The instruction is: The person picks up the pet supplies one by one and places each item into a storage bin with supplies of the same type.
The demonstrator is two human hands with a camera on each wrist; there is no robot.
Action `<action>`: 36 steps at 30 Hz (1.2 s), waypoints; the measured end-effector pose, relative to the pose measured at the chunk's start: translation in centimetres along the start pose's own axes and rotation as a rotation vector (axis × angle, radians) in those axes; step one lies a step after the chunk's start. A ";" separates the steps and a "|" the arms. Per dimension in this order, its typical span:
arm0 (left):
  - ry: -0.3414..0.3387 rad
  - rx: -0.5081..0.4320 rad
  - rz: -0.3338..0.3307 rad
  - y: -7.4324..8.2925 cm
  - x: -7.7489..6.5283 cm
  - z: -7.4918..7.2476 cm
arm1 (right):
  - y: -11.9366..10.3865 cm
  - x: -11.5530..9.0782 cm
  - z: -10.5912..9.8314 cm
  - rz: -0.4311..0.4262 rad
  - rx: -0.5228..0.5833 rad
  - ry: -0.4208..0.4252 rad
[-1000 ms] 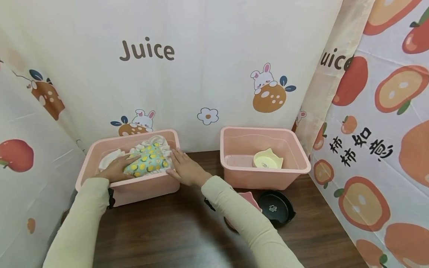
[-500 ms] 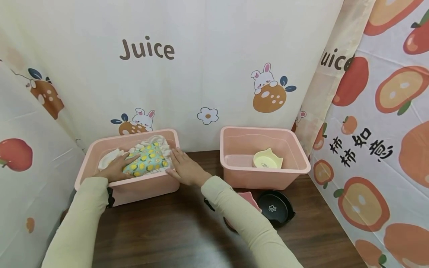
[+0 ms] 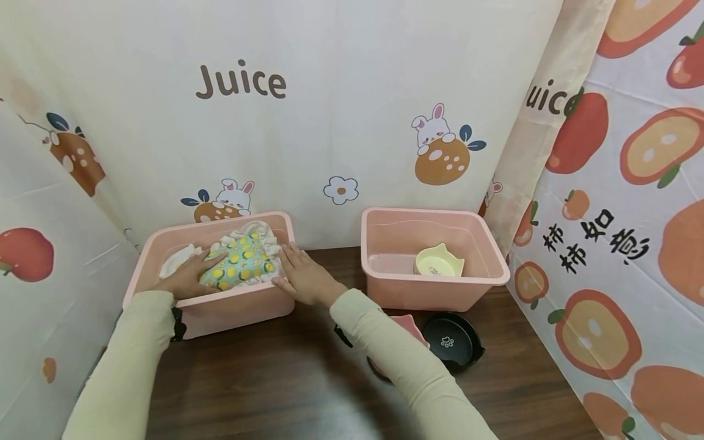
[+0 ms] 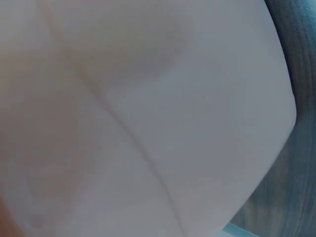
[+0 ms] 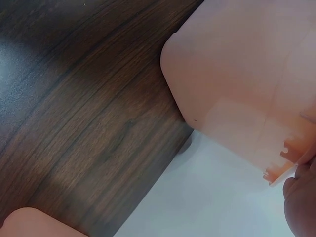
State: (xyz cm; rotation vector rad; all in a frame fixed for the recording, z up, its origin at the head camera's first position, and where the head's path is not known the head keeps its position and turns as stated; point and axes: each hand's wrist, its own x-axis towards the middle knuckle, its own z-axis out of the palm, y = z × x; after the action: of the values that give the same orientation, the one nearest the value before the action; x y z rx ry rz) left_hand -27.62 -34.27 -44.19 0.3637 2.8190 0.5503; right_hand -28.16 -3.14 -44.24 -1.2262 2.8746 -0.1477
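Note:
On the left stands a pink plastic bin, holding a mint-green, lemon-print fabric piece with white ruffled trim. White fabric lies beside it. My left hand reaches over the bin's front rim, its spread fingers resting against the lemon-print fabric's left side; some fingertips are hard to see. At the bin's right end, my right hand rests on the rim with straight fingers near the ruffle. The right wrist view catches part of that hand at the rim. A smooth pale surface fills most of the left wrist view.
A second pink bin stands to the right with a yellow cat-shaped bowl inside. In front of it, on the dark wooden table, sit a black bowl and a pink bowl, partly behind the right sleeve. Printed curtains hang behind and at both sides.
My left hand has shifted slightly to the left, and the left edge of the lemon-print fabric has moved with it. The right hand stays in place.

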 end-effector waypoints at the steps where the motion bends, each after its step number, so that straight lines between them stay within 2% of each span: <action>1: 0.000 0.002 0.004 0.2 -0.1 -0.1 | 0.0 -0.1 -0.1 0.006 -0.002 -0.003; 6: -0.022 0.033 0.024 1.4 -0.7 -1.5 | -0.1 -0.4 -0.8 0.018 0.017 -0.044; 12: -0.094 0.027 -0.001 3.4 -0.7 -3.4 | 0.4 -1.1 -2.6 -0.008 0.106 -0.080; 17: -0.065 0.014 0.068 5.5 -0.3 -4.4 | 1.4 -2.6 -4.4 -0.035 0.148 -0.070; 21: -0.058 0.010 0.078 8.0 0.2 -4.9 | 2.5 -4.4 -5.6 -0.013 0.151 -0.065; 28: -0.019 0.048 0.159 12.0 1.2 -5.0 | 4.5 -8.7 -7.2 0.002 0.159 -0.039; 32: 0.019 0.082 0.208 14.4 1.8 -4.3 | 5.8 -11.5 -7.5 0.024 0.178 -0.010; 36: 0.065 0.118 0.297 16.6 2.7 -3.2 | 6.8 -14.5 -7.7 0.027 0.217 0.021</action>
State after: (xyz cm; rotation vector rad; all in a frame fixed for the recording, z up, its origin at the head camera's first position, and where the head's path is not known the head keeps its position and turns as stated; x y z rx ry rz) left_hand -27.87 -19.64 -35.31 0.8111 2.8848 0.4609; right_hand -23.39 12.65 -37.60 -1.1519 2.7994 -0.4607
